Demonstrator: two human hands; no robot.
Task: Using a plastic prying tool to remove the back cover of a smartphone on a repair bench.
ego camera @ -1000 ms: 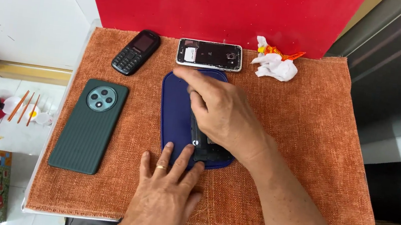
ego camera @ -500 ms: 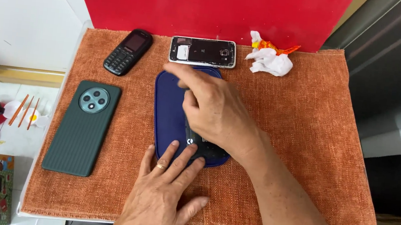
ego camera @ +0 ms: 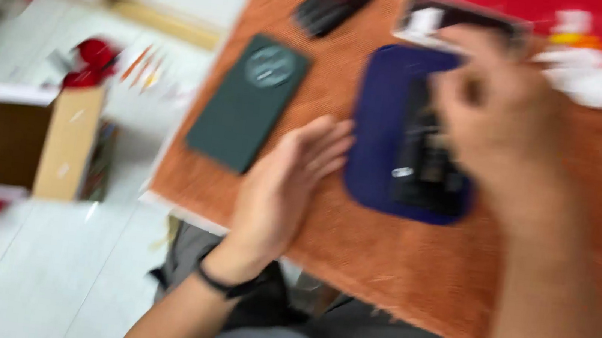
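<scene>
Left hand (ego camera: 288,183) shifted; 4 phones (ego camera: 247,101).

Orange mat (ego camera: 543,295) w/ phones, blue pad (ego camera: 378,125)

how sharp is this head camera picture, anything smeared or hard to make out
Head view: motion blur smears everything; the right hand over the blue mat is worst, its fingers indistinct; the left hand and green phone are soft but recognisable; lighting is even, without glare.

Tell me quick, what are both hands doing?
Left hand: open, flat on the orange mat.
Right hand: fingers curled over the dark phone; grip too blurred to tell.
</scene>
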